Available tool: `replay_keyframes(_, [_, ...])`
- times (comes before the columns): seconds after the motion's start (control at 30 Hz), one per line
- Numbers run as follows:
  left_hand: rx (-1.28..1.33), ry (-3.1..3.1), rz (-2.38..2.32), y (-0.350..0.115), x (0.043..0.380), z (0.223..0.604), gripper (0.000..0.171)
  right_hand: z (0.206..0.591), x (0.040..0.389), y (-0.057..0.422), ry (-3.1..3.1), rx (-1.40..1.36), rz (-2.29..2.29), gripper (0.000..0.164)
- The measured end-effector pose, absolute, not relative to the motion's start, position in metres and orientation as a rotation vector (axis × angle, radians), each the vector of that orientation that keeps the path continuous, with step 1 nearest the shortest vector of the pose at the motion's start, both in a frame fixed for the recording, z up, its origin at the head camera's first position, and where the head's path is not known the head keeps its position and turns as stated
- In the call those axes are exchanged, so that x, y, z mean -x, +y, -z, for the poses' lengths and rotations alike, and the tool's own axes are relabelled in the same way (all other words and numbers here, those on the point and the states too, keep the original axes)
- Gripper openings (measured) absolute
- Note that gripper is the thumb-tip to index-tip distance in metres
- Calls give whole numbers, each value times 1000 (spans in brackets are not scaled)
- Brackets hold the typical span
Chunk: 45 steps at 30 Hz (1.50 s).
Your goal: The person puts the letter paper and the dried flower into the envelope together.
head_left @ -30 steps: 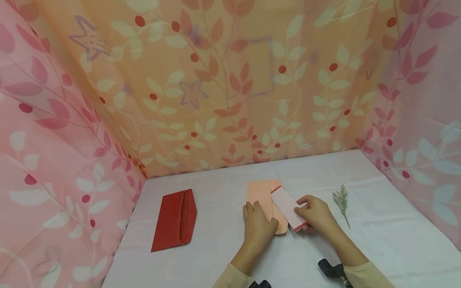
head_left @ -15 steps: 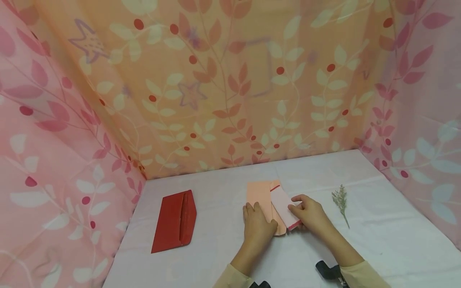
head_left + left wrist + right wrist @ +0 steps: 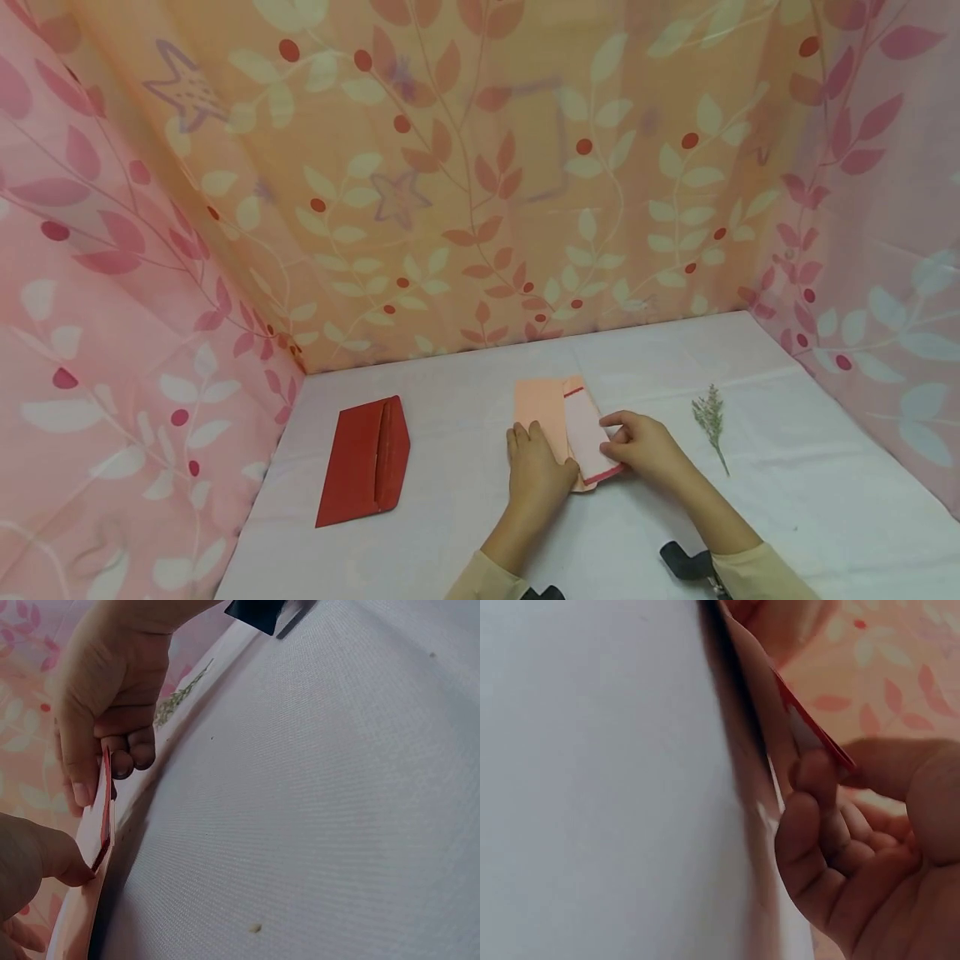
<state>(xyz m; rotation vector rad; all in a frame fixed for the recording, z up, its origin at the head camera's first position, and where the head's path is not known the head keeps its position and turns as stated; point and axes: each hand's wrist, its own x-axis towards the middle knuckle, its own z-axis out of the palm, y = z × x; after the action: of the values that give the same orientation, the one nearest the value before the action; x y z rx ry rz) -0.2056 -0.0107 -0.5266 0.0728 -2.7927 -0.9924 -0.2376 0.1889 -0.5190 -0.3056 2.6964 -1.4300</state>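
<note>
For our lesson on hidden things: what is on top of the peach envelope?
The left hand and a pale card, pinched by the right hand, overlie the envelope. What they cover cannot be seen.

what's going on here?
A person's left hand rests on a peach envelope while the right hand pinches a pale card with red edges. The card lies over the envelope's flap side, along its opening; whether any of it is inside, I can't tell. A red envelope lies off to the left and a dried sprig to the right, neither being touched.
</note>
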Motion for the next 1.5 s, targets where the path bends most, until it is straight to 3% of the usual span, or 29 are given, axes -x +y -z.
replay_keyframes(0.27, [-89, -2794, 1003, -10, 205, 525, 80, 511, 234, 188, 2775, 365, 1365, 44])
replay_keyframes(0.53, [-81, -2800, 1019, -12, 205, 522, 79, 511, 239, 209, 2890, 810, 1160, 71])
replay_keyframes(0.67, [-69, -2795, 1022, -13, 206, 523, 79, 522, 243, 210, 2905, 1019, 1044, 76])
replay_keyframes(0.87, [-67, -2793, 1048, -14, 208, 525, 79, 533, 245, 207, 2978, 991, 916, 81])
replay_keyframes(1.5, [-55, -2796, 1058, -15, 206, 520, 80, 535, 240, 191, 3040, 993, 897, 62])
